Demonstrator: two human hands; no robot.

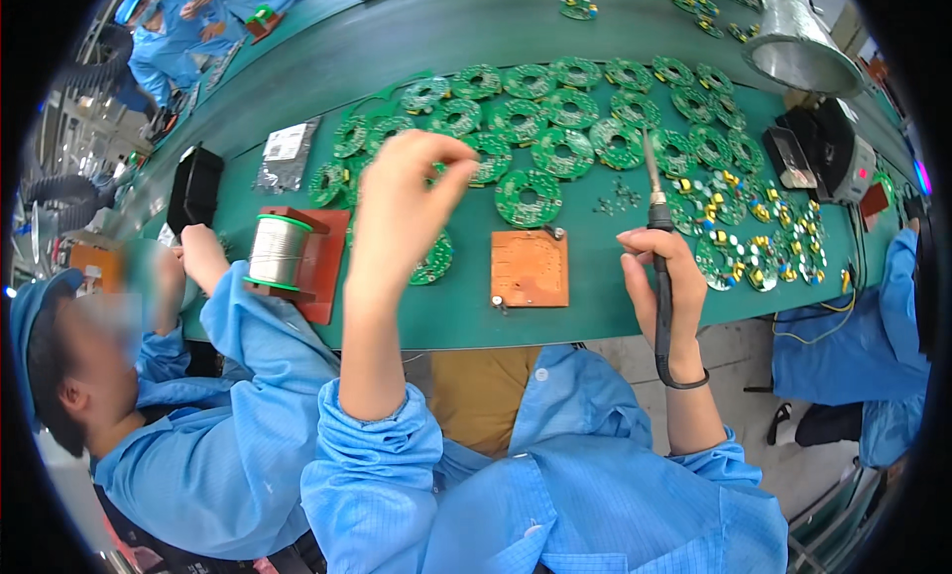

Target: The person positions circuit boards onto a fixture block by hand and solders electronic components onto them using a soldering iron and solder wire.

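Observation:
My left hand (402,192) is raised over the left part of the green ring-shaped circuit boards (528,197). Its thumb and forefinger curl together in a pinch, and anything between the tips is too small to make out. My right hand (666,282) grips a soldering iron (659,217) by its black handle, the metal tip pointing up and away toward the boards. Between my hands, near the table edge, lies a square orange-brown fixture plate (531,269) with metal posts at two corners. No board sits on it.
A solder wire spool (277,252) stands on a red-brown holder left of my left arm. Boards with yellow and white components (764,232) lie at the right, near a soldering station (843,158). A metal fume duct (803,54) hangs behind. A co-worker (198,415) sits close on my left.

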